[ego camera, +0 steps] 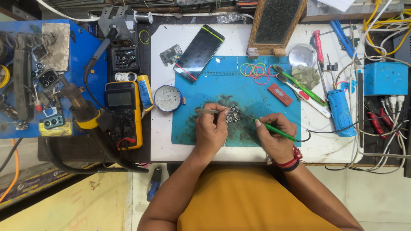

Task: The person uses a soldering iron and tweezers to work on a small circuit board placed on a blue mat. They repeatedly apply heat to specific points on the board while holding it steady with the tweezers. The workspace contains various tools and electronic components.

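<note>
- Risk, as a judgement: slip of the hot tip across the small circuit board (233,114), caused by a loose tweezer hold or a nudge from the trailing cable.
- Left hand (210,128): closed around metal tweezers (208,111), tips at the board.
- Right hand (276,136): pinched shut on the green-handled soldering iron (278,131), tip touching the board.
- Board lying mid blue mat (222,81) on the surface, between both hands.

Bright, even overhead light falls on the blue mat (239,98), leaving only soft shadows. Focus is sharp there; straight lines far from it bow slightly.
</note>
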